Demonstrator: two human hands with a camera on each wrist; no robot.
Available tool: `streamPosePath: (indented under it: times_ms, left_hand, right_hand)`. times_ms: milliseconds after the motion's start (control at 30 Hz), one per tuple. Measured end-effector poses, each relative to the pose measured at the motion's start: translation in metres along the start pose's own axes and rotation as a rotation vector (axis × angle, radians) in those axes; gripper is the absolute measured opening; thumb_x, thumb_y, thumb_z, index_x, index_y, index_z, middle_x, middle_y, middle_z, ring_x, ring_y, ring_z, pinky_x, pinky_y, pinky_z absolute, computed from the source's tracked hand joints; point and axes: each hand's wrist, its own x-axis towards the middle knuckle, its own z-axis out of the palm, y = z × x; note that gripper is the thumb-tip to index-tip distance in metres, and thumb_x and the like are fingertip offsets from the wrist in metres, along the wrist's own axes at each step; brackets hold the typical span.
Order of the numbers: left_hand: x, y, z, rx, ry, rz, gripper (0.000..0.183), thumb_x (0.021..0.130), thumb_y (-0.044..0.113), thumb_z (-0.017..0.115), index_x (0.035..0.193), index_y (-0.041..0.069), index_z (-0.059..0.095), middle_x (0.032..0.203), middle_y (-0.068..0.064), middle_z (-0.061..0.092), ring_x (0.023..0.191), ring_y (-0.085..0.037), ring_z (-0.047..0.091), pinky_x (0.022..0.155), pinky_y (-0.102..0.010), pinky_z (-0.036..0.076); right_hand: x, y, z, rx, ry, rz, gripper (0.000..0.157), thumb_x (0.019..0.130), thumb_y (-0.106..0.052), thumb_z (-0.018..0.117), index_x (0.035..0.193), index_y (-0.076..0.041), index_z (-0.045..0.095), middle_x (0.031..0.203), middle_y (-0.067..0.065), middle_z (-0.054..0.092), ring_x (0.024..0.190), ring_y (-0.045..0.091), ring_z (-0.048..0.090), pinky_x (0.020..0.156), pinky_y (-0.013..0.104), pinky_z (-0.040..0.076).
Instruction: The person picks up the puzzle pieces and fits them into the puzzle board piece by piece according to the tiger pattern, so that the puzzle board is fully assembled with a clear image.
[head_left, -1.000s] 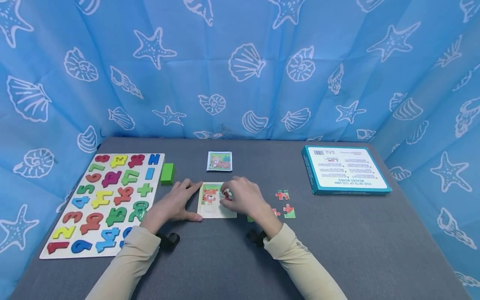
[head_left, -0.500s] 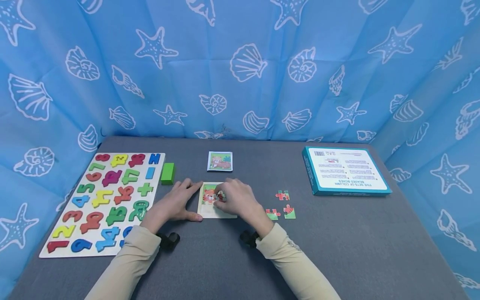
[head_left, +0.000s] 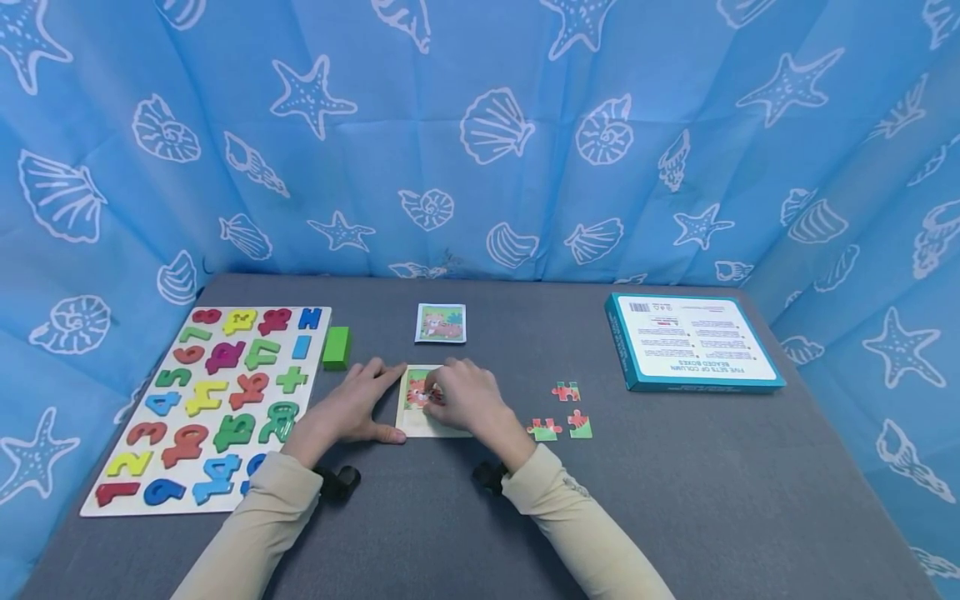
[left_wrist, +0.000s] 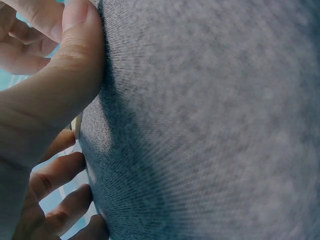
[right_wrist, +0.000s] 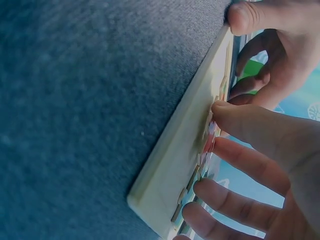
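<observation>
In the head view a small wooden puzzle board (head_left: 442,429) lies before me, a tiger picture partly laid in its frame. My left hand (head_left: 356,404) holds its left edge, thumb at the near corner and index finger at the far one. Over the board, my right hand (head_left: 468,400) pinches a jigsaw piece (right_wrist: 209,142) with thumb and index finger, down among the pieces in the frame. That piece is mostly hidden by the fingers. Loose jigsaw pieces (head_left: 580,424) lie right of the board. Beyond it rests a square picture card (head_left: 441,323).
A white number board (head_left: 180,400) with coloured numerals stands at the left, a green block (head_left: 336,347) beside its far right corner. At the back right lies a teal and white box (head_left: 693,342). A blue shell-print curtain (head_left: 450,167) hangs behind the grey table (head_left: 675,500).
My right hand has moved a little left with the pinched piece, toward the pieces in the frame. A loose piece it covered now shows. The left hand stays at the board.
</observation>
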Motion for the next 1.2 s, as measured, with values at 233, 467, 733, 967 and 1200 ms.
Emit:
streamPosePath:
  times_ms: [233,467,733,967,1200]
  left_hand:
    - [-0.0006,0.0015,-0.0009,0.001,0.004,0.003,0.106,0.078,0.053,0.085,0.16,0.008,0.034,0.141,-0.017,0.048,0.119,-0.031,0.045,0.102,-0.056,0.046]
    - [-0.0006,0.002,-0.0014,0.01,0.005,0.002,0.106,0.078,0.053,0.085,0.16,0.008,0.034,0.141,-0.017,0.047,0.118,-0.031,0.045,0.101,-0.055,0.046]
    - [-0.001,0.0026,-0.0016,0.006,0.008,0.006,0.106,0.079,0.052,0.085,0.16,0.008,0.034,0.14,-0.017,0.048,0.118,-0.031,0.045,0.101,-0.055,0.046]
    - [-0.0019,0.0021,-0.0015,0.003,0.013,0.011,0.106,0.079,0.052,0.085,0.16,0.007,0.033,0.14,-0.017,0.048,0.118,-0.031,0.045,0.102,-0.055,0.046]
    - [-0.0015,0.001,-0.0003,0.002,0.016,0.024,0.106,0.079,0.053,0.085,0.159,0.006,0.034,0.137,-0.016,0.048,0.115,-0.03,0.044,0.1,-0.053,0.046]
  right_hand:
    - [0.0022,-0.0007,0.0011,-0.013,0.005,-0.007,0.025,0.093,-0.035,0.076,0.113,-0.022,0.077,0.106,0.003,0.07,0.092,0.02,0.062,0.066,0.036,0.049]
    - [-0.0006,0.0001,-0.0008,0.023,0.017,-0.014,0.023,0.093,-0.032,0.076,0.113,-0.02,0.078,0.11,0.004,0.07,0.097,0.023,0.065,0.075,0.043,0.056]
    - [0.0001,0.0011,0.0015,0.025,0.031,-0.016,0.019,0.093,-0.029,0.077,0.109,-0.019,0.08,0.108,0.004,0.071,0.094,0.023,0.065,0.073,0.041,0.056]
    - [0.002,0.0006,0.0016,0.03,0.027,-0.004,0.019,0.092,-0.028,0.077,0.108,-0.019,0.081,0.109,0.005,0.072,0.096,0.023,0.067,0.075,0.042,0.057]
    - [0.0027,-0.0003,0.0012,0.013,0.008,0.002,0.018,0.092,-0.025,0.077,0.109,-0.019,0.081,0.106,0.004,0.072,0.092,0.021,0.065,0.069,0.038,0.054]
